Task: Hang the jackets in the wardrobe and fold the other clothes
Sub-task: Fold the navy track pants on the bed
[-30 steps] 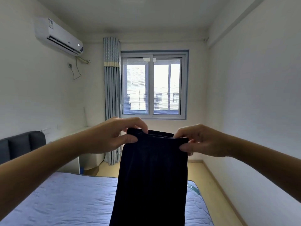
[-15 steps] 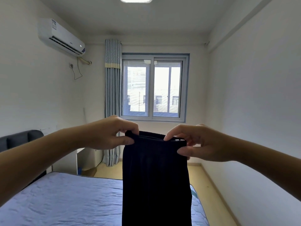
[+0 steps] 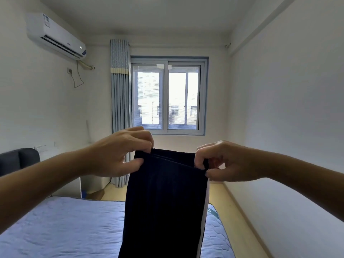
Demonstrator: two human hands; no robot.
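Note:
A dark navy ribbed garment (image 3: pixel 163 202), doubled over lengthwise, hangs straight down in front of me and runs out of the bottom of the view. A pale stripe shows along its right edge. My left hand (image 3: pixel 121 155) pinches its top left corner between thumb and fingers. At the top right corner my right hand (image 3: pixel 223 161) pinches the waistband the same way. Both arms are stretched forward at chest height over the bed.
A bed with a light blue quilted cover (image 3: pixel 65 229) lies below, with a dark headboard (image 3: pixel 16 161) at the left. A wooden floor strip (image 3: pixel 232 211) runs along the right wall. Ahead are a window (image 3: pixel 168 97), a curtain (image 3: pixel 120 108) and an air conditioner (image 3: pixel 55 36).
Both hands have kept their pinch on the garment's top edge. My right hand's fingers have curled tighter on the waistband, and the head camera has tilted slightly.

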